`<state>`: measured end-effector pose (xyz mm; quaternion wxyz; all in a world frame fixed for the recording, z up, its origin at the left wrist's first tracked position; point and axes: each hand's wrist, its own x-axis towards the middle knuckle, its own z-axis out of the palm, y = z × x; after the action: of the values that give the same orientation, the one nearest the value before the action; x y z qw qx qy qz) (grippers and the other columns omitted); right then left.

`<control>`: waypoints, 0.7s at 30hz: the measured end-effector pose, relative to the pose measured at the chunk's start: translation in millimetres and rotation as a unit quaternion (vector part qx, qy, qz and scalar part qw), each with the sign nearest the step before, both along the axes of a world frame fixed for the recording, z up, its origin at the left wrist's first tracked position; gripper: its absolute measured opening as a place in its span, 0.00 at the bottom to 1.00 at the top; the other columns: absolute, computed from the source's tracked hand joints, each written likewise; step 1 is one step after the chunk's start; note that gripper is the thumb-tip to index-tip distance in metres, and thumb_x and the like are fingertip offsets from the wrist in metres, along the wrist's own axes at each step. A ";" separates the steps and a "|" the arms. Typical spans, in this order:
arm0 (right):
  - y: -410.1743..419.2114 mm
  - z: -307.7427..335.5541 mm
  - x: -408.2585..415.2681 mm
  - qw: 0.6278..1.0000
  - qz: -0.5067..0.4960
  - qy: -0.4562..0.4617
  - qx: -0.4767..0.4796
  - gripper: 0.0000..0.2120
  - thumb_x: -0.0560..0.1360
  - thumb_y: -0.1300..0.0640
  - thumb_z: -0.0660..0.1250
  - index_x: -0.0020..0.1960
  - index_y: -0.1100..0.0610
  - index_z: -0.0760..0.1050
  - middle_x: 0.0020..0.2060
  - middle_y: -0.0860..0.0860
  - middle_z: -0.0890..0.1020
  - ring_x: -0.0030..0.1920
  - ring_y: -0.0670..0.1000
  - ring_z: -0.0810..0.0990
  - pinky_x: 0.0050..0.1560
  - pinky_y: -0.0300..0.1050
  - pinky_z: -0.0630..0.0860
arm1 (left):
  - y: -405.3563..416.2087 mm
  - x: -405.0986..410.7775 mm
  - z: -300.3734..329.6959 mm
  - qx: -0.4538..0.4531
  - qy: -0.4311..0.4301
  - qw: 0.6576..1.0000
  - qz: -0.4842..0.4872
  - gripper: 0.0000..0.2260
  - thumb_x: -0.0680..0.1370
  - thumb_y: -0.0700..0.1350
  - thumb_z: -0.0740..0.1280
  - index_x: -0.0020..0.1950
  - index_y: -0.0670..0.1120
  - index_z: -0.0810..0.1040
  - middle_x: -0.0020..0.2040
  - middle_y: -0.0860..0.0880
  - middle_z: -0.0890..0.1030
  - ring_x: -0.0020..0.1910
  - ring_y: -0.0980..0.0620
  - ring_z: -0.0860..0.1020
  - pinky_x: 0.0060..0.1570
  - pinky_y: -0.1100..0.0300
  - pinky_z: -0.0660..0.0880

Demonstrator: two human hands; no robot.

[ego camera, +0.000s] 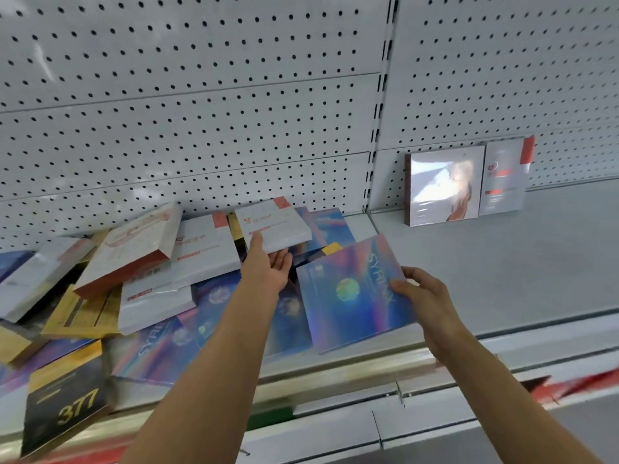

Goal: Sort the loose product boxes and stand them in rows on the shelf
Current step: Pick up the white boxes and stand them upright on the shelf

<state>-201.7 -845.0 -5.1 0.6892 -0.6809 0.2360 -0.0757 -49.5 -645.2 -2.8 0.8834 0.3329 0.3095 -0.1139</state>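
The left hand (268, 262) grips a white box with a red corner (273, 226) — thumb flat on its printed face near the lower edge, the other fingers spread beneath it — and holds it tilted, raised off the heap. Red print runs across the box face just beyond the thumb, too blurred to read.

The right hand (423, 296) is closed on the right edge of an iridescent blue-pink box (351, 293), thumb lying over the top face and the remaining fingers curled behind that edge. Just left of the thumb the letters "SYRI…" run down the face, the rest covered; a pale green-gold globe sits further left at the centre. This box lies tilted near the front lip of the shelf (502, 256).

Left of both hands the loose boxes (150, 279) are piled at all angles — white with red trim, yellow, more holographic ones. A black-and-gold box (63, 396) at the front shows "377".

Well beyond the right fingers, two boxes stand upright against the pegboard back panel (201, 112): a photo-fronted box (445, 185) and, touching its right side, a white-and-red box (505, 179).
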 end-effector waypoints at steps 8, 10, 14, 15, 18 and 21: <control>-39.1 0.8 -17.3 1.000 -0.006 -0.016 -0.011 0.09 0.77 0.57 0.66 0.57 0.54 0.78 0.44 0.49 0.84 0.39 0.47 0.83 0.35 0.38 0.77 | -13.2 -1.9 -0.9 0.120 -0.039 0.990 -0.062 0.14 0.77 0.43 0.70 0.59 0.43 0.72 0.52 0.42 0.79 0.44 0.46 0.79 0.45 0.52 0.79; -52.5 1.2 -23.0 1.000 -0.013 -0.016 -0.018 0.10 0.76 0.57 0.68 0.57 0.55 0.79 0.45 0.51 0.84 0.43 0.51 0.83 0.43 0.45 0.80 | -23.1 -15.4 -4.3 0.146 -0.067 0.983 -0.091 0.14 0.77 0.42 0.69 0.62 0.44 0.73 0.56 0.42 0.79 0.46 0.46 0.79 0.40 0.52 0.80; -89.7 5.8 -43.8 0.999 -0.029 -0.043 -0.004 0.13 0.67 0.55 0.74 0.48 0.60 0.83 0.41 0.57 0.85 0.40 0.54 0.81 0.46 0.50 0.77 | -53.6 -51.5 -7.1 0.206 -0.132 0.957 -0.156 0.10 0.78 0.39 0.68 0.58 0.47 0.75 0.56 0.45 0.81 0.51 0.45 0.81 0.40 0.54 0.83; -101.5 7.4 -50.7 0.998 -0.030 -0.046 -0.004 0.12 0.66 0.55 0.74 0.46 0.61 0.83 0.39 0.57 0.85 0.38 0.53 0.80 0.43 0.47 0.76 | -64.0 -61.0 -6.8 0.213 -0.144 0.952 -0.166 0.11 0.78 0.38 0.68 0.58 0.48 0.76 0.55 0.46 0.82 0.52 0.45 0.81 0.43 0.52 0.82; -141.6 11.0 -74.1 0.998 -0.038 -0.044 -0.008 0.11 0.65 0.54 0.74 0.43 0.61 0.84 0.36 0.57 0.83 0.35 0.53 0.78 0.37 0.44 0.73 | -101.1 -88.0 -6.4 0.232 -0.174 0.939 -0.186 0.10 0.77 0.37 0.68 0.55 0.50 0.77 0.55 0.47 0.82 0.52 0.46 0.82 0.45 0.50 0.82; -186.6 14.3 -100.9 0.997 -0.060 -0.043 0.004 0.05 0.69 0.61 0.73 0.43 0.61 0.84 0.36 0.57 0.83 0.35 0.53 0.79 0.37 0.43 0.74 | -144.9 -113.7 -6.6 0.251 -0.205 0.923 -0.209 0.11 0.77 0.38 0.68 0.57 0.50 0.77 0.56 0.47 0.82 0.53 0.45 0.82 0.42 0.52 0.82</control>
<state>-302.6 -1031.6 9.2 0.6958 -0.6588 0.2465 -0.1449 -163.2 -790.1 -9.4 0.7708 0.6173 0.0637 -0.1439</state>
